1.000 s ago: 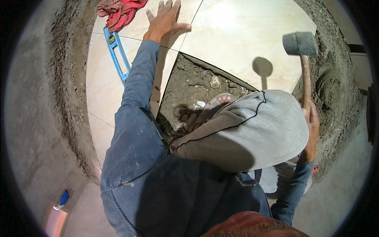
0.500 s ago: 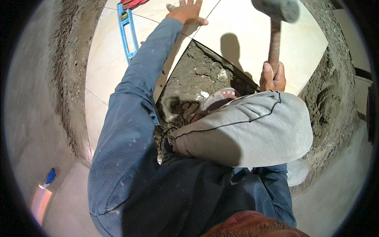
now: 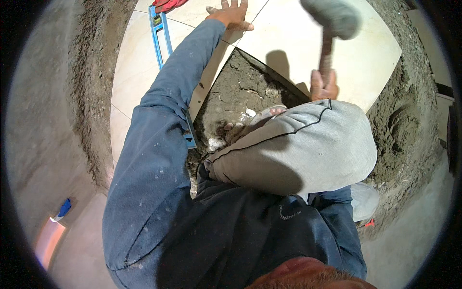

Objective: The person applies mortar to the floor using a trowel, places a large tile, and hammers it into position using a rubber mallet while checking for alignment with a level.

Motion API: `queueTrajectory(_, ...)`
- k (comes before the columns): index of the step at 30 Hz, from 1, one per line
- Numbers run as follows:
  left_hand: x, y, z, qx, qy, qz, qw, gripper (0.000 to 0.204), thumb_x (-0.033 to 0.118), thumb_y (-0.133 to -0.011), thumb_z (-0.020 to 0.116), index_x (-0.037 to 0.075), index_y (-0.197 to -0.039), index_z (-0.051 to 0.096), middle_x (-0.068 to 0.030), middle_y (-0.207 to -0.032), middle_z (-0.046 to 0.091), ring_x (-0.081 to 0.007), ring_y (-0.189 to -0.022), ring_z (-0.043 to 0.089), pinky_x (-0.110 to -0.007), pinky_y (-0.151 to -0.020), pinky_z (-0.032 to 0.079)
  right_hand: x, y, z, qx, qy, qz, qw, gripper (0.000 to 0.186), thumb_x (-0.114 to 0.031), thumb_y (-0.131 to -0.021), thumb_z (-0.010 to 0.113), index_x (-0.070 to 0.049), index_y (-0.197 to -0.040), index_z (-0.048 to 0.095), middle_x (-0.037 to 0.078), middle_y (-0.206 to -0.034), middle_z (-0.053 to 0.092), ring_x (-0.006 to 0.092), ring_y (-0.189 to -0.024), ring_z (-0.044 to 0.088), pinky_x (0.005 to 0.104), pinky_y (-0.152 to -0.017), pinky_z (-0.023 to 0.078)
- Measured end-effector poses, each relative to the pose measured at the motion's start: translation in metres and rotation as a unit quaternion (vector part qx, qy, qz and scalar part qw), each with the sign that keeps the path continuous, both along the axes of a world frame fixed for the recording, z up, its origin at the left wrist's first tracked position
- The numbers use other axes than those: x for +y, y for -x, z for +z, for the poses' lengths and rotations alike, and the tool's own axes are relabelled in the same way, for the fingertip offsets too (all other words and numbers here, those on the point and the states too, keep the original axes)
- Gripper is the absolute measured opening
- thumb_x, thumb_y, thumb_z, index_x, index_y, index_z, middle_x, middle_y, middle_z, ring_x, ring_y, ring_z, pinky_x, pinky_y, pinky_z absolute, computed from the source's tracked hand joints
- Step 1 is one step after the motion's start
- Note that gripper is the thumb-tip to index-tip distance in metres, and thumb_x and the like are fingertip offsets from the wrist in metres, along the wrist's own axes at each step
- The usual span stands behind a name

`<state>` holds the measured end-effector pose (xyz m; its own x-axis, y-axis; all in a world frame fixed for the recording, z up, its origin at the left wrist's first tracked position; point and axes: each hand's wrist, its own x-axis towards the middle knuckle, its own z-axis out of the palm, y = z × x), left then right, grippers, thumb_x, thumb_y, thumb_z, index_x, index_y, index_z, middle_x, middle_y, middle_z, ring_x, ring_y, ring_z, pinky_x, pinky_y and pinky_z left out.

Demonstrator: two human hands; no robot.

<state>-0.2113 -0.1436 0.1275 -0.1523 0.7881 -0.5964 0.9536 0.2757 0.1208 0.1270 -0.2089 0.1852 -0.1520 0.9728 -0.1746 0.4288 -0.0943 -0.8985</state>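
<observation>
My left hand rests with spread fingers on pale marbled tiles, near the corner of a square opening filled with lumpy grey mortar. My right hand grips the wooden handle of a rubber mallet, whose blurred grey head is held over the large right tile. A blue spirit level lies left of my left forearm on the tiles, partly hidden by it. My bare toes show beside the opening, under my bent grey-trousered knee.
A red cloth lies at the top. Rough mortar bands border the tiles on both sides. A blue-handled float or trowel stands at the lower left on the grey floor; a small red item lies lower right.
My right hand has moved up and left with the mallet from beside my knee to above the right tile. My left hand stays spread on the tiles, appearing farther right in the view.
</observation>
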Motion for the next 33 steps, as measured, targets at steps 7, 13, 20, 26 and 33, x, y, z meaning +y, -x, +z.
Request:
queueTrajectory(7,-0.016,0.001,0.004,0.003,0.019,0.007,1.000,0.129,0.060,-0.082,0.076,0.011,-0.164,-0.010,-0.0255,-0.170,-0.008,-0.0532,-0.154,-0.005,-0.083,-0.111,0.013,0.032,0.010,0.047,-0.141,0.110,0.145,0.973,0.043,-0.048,-0.103,0.058,-0.006,-0.112,0.062,0.018,-0.087,0.071,0.0290,-0.077,0.072,0.0409,-0.071,0.055)
queueTrajectory(13,0.009,-0.002,0.009,-0.014,0.011,-0.009,1.000,0.130,0.063,-0.081,0.076,0.012,-0.164,-0.010,-0.0255,-0.170,-0.011,-0.0532,-0.154,-0.006,-0.083,-0.111,0.014,0.012,-0.026,-0.020,-0.305,0.117,0.274,0.905,0.044,-0.049,-0.103,0.058,-0.008,-0.118,0.055,0.016,-0.082,0.070,0.0272,-0.074,0.071,0.0439,-0.066,0.055)
queueTrajectory(20,-0.010,0.003,-0.042,0.130,-0.084,-0.028,0.988,0.111,0.072,-0.088,0.062,0.026,-0.165,-0.003,-0.0113,-0.173,-0.003,-0.0472,-0.156,0.002,-0.091,-0.108,0.011,-0.015,-0.015,-0.013,-0.241,-0.010,0.251,0.938,0.042,-0.050,-0.105,0.055,-0.009,-0.115,0.055,0.009,-0.066,0.060,0.0226,-0.058,0.060,0.0400,-0.055,0.048)
queueTrajectory(26,0.005,0.004,-0.009,0.029,0.015,-0.011,0.999,0.127,0.064,-0.083,0.073,0.011,-0.164,-0.010,-0.0245,-0.170,-0.010,-0.0542,-0.154,-0.003,-0.084,-0.110,0.013,0.000,0.000,0.028,-0.245,0.153,0.234,0.928,0.051,-0.058,-0.103,0.053,-0.009,-0.116,0.054,0.016,-0.076,0.067,0.0301,-0.068,0.068,0.0443,-0.060,0.052)
queueTrajectory(33,-0.001,0.027,-0.047,0.122,-0.058,-0.046,0.990,0.119,0.074,-0.083,0.068,0.026,-0.166,-0.003,-0.0178,-0.172,-0.009,-0.0511,-0.155,-0.002,-0.085,-0.109,0.017,-0.005,-0.001,-0.012,-0.316,0.141,0.291,0.892,0.048,-0.056,-0.104,0.052,-0.009,-0.117,0.055,0.016,-0.080,0.069,0.0307,-0.071,0.070,0.0456,-0.062,0.052)
